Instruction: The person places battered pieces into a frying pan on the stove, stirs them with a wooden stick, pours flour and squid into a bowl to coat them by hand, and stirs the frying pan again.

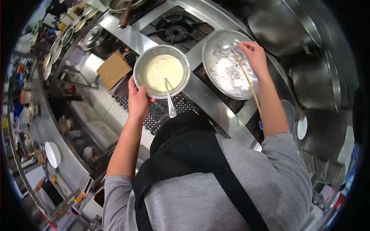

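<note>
My left hand point(138, 101) grips the rim and side of a round metal bowl point(138, 69). Pale yellow batter point(163, 71) fills much of it, and a metal spoon point(170, 102) leans in the batter with its handle over the near rim. My right hand point(254, 57) is over a wider metal bowl point(207, 57) holding white powder point(231, 73). Its fingertips are pinched together at a small white bit, too small to name. A long thin wooden stick point(246, 77) rests slantwise in the powder bowl, passing under my right wrist.
A gas burner point(175, 31) lies behind the bowls. Large metal pots point(281, 30) line the right side. A cardboard piece point(114, 71) and a lidded pot point(98, 38) stand at left. A counter point(67, 161) with a white bowl point(53, 154) runs further left, where another person point(48, 192) is partly visible.
</note>
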The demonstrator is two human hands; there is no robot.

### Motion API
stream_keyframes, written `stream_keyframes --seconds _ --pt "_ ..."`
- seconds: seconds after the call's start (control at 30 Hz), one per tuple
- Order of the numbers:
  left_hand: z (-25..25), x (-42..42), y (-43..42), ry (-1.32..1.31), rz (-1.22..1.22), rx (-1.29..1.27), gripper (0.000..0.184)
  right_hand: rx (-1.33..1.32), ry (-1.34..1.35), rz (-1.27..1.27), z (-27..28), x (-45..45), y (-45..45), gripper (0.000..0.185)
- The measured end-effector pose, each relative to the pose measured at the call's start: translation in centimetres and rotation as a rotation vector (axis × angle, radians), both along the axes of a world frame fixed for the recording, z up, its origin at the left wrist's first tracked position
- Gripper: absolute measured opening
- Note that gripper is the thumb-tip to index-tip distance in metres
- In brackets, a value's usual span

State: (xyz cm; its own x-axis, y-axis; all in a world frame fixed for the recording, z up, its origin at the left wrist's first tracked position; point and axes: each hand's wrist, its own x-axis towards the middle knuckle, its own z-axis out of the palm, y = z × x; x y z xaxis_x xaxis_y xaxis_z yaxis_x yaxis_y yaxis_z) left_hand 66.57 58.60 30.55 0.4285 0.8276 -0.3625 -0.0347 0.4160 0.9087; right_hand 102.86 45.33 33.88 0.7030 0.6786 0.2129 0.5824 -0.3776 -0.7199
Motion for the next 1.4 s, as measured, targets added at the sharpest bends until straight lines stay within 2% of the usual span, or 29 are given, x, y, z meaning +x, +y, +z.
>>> stream_keyframes --seconds 0.1,0.17,0.2,0.27,0.33,0.37,0.43,0.47,0.53,0.57,0.7,0.83,1.2,1.3,1.33,1.4 --pt "0.1 3.5 -0.4 0.008 -0.126 0.006 0.049 0.092 0.042 0.052 4.3 -2.7 -1.1 0.025" --pt "0.7 5.3 -0.9 0.0 -0.223 -0.021 0.048 0.165 0.255 0.124 6.1 -4.9 -1.3 0.027" --pt "1.2 6.0 -1.2 -0.012 -0.256 -0.024 0.048 0.091 0.321 0.117 7.1 -6.3 -1.4 0.027" --pt "2.1 7.1 -1.7 -0.008 -0.332 -0.015 0.049 0.003 0.055 0.14 4.7 -6.9 -1.2 0.021" --pt "1.9 7.7 -2.1 -0.035 -0.386 -0.021 0.05 -0.228 -0.45 0.111 3.1 -9.1 -1.4 0.016" --pt "2.0 7.9 -2.3 -0.026 -0.418 -0.008 0.05 -0.241 -0.454 0.095 2.5 -10.2 -1.6 0.016" --pt "1.8 8.2 -2.7 -0.035 -0.461 0.009 0.051 -0.523 -0.693 0.234 1.7 -12.1 -2.0 0.013" --pt "1.9 8.3 -3.1 -0.038 -0.478 0.002 0.051 -0.536 -0.689 0.221 1.6 -12.8 -2.2 0.013" --pt "2.5 8.2 -3.7 -0.019 -0.522 0.029 0.053 -0.773 -0.382 0.265 1.8 -13.8 -3.0 0.006" --pt "2.5 8.2 -3.9 -0.02 -0.542 0.024 0.053 -0.712 -0.327 0.22 1.9 -13.9 -3.4 0.005" --pt "2.5 8.0 -5.1 -0.026 -0.595 0.022 0.053 -0.634 -0.494 0.076 1.7 -14.7 -5.7 0.008" --pt "2.5 8.3 -6.8 -0.017 -0.635 0.006 0.052 -0.555 -0.502 -0.034 3.7 -15.8 -8.2 0.011" --pt "3.1 13.8 -15.1 -0.023 -0.782 0.011 0.05 -0.477 -0.376 -0.244 2.7 -13.8 -18.7 0.014" --pt "3.3 16.4 -18.4 -0.009 -0.795 -0.044 0.048 -0.294 -0.038 -0.325 2.2 -10.7 -23.0 0.015" --pt "2.9 17.3 -19.4 -0.004 -0.8 -0.043 0.048 -0.292 -0.034 -0.33 2.4 -9.9 -24.5 0.015" --pt "2.1 19.2 -21.3 0.007 -0.817 -0.094 0.048 -0.007 0.355 -0.328 3.5 -8.3 -27.5 0.021"
